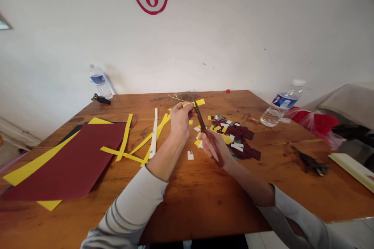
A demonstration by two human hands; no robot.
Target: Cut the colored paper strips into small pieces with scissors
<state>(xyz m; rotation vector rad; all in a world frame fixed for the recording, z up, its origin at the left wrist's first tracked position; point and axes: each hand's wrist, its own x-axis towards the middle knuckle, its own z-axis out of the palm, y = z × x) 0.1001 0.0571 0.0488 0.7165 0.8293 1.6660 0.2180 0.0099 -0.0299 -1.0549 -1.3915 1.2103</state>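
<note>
In the middle of the view my left hand [181,116] pinches a yellow paper strip [200,103], whose free end sticks out to the right. My right hand [214,146] grips a pair of scissors [200,118] with dark red handles, blades pointing up and away. The blades cross the strip just right of my left fingertips; whether they are cutting into it I cannot tell. Beside and beyond my right hand lies a pile of small cut paper pieces [242,136], maroon, yellow, white and grey. A white paper piece [190,155] lies apart, between my forearms.
Large maroon sheets [67,163] over yellow ones lie at left, near loose yellow strips [124,138] and a white strip [153,134]. Water bottles stand at left [101,81] and right [282,103]. Thin wires [187,95] lie behind; black pliers [311,161] rest at right.
</note>
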